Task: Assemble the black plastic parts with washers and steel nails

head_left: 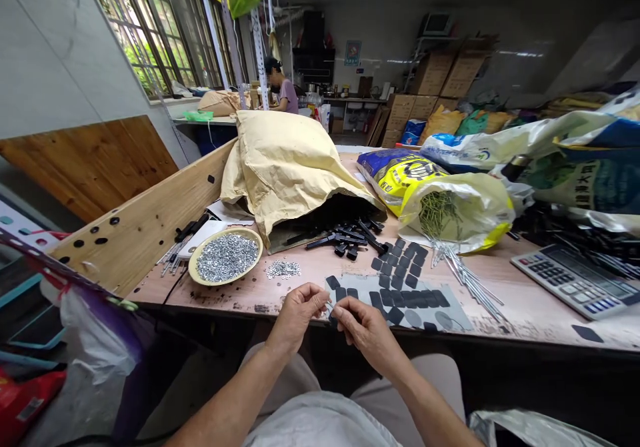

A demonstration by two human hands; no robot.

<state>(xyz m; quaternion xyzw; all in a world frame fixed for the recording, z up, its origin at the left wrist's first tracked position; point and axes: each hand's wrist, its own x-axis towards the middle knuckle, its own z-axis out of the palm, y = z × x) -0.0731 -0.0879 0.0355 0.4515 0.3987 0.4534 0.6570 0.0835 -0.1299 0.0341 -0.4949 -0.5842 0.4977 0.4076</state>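
Note:
My left hand and my right hand meet at the table's front edge, fingers pinched. Between the fingertips shows something small and pale, too small to name. Just beyond them lies a grey backing sheet carrying rows of black rounded-square pads. More loose black pads are laid out behind it. Left of my hands sits a small heap of metal washers, beside a cream bowl filled with the same kind of silvery pieces. Black plastic parts spill from a large paper sack.
Thin metal rods lie before an open yellow-and-blue bag. A calculator is at the right, near more plastic bags. A wooden board borders the table's left side. Another person sits farther back.

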